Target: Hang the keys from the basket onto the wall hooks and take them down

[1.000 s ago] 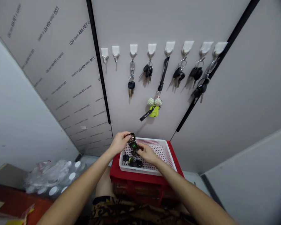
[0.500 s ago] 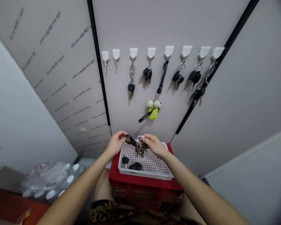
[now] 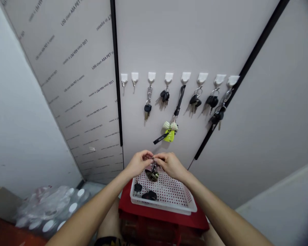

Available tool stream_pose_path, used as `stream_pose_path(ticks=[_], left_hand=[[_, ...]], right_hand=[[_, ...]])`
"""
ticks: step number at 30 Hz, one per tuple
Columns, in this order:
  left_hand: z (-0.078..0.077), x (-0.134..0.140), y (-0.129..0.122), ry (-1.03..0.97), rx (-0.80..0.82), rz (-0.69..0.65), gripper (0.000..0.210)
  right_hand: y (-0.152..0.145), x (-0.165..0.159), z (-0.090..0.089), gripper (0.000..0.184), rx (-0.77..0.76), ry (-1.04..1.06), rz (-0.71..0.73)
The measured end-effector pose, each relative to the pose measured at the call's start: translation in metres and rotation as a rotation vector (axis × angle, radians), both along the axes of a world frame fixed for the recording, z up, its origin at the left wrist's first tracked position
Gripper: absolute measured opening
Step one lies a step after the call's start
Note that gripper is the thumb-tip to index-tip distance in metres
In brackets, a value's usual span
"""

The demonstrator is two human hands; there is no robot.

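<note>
A bunch of keys [image 3: 152, 175] with a dark round piece on it dangles over the white perforated basket [image 3: 166, 209]. My left hand [image 3: 140, 164] and my right hand [image 3: 170, 164] meet at the top of the bunch, fingertips pinched on its key ring. The fingers hide most of the ring. Inside the basket's left side lie a small black key [image 3: 138, 187] and a larger black key set [image 3: 149, 195].
A row of white adhesive hooks [image 3: 168, 78] runs across the grey panel, most bearing keys, one with a lime-green key case [image 3: 169, 135]. Two hooks at the left [image 3: 135, 77] carry nothing. The basket rests on a red cloth [image 3: 166, 218]. Plastic-wrapped bottles [image 3: 48, 213] stand lower left.
My left hand has moved right to meet my right hand at the ring. The dark piece it held out sideways now hangs below. The whole view has tilted upward.
</note>
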State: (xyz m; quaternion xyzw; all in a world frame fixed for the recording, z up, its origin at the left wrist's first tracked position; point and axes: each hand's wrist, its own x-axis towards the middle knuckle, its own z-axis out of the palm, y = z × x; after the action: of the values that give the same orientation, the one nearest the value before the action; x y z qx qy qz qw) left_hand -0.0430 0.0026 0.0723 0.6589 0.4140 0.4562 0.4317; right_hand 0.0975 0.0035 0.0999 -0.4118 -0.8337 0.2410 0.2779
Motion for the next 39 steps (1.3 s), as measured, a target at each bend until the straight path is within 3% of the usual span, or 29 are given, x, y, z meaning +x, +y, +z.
stream_pose_path(ticks=[5, 8, 12, 14, 17, 20, 24, 28, 33, 36, 39], left_hand=[[0.011, -0.004, 0.004, -0.102, -0.039, 0.083, 0.007], [0.030, -0.011, 0.009, -0.117, -0.021, 0.135, 0.004], [0.071, -0.026, 0.022, -0.212, -0.032, 0.173, 0.004], [0.096, -0.035, 0.031, -0.272, -0.022, 0.223, 0.004], [0.135, -0.047, 0.045, -0.366, 0.052, 0.319, 0.004], [0.168, -0.055, 0.062, -0.426, 0.135, 0.395, 0.008], [0.194, -0.057, 0.084, -0.469, 0.167, 0.519, 0.013], [0.199, -0.053, 0.099, -0.477, 0.109, 0.607, 0.011], [0.185, -0.048, 0.103, -0.436, 0.088, 0.600, 0.006], [0.166, -0.050, 0.096, -0.395, 0.075, 0.603, 0.011], [0.125, -0.050, 0.079, -0.288, 0.133, 0.597, 0.016]], right_hand=[[0.005, -0.009, 0.017, 0.016, 0.250, -0.031, -0.085], [0.010, -0.017, 0.033, 0.016, 0.164, 0.024, -0.090], [0.026, -0.038, 0.063, 0.010, -0.062, 0.282, -0.077], [0.038, -0.053, 0.084, 0.008, -0.082, 0.433, -0.069], [0.057, -0.076, 0.118, 0.006, 0.027, 0.568, -0.076], [0.075, -0.094, 0.149, 0.005, 0.181, 0.547, -0.129], [0.095, -0.110, 0.176, 0.015, 0.293, 0.484, -0.208], [0.106, -0.118, 0.184, 0.018, 0.352, 0.389, -0.331], [0.105, -0.115, 0.180, 0.022, 0.331, 0.252, -0.363], [0.092, -0.105, 0.165, 0.025, 0.381, 0.246, -0.309], [0.071, -0.086, 0.128, 0.026, 0.378, 0.255, -0.246]])
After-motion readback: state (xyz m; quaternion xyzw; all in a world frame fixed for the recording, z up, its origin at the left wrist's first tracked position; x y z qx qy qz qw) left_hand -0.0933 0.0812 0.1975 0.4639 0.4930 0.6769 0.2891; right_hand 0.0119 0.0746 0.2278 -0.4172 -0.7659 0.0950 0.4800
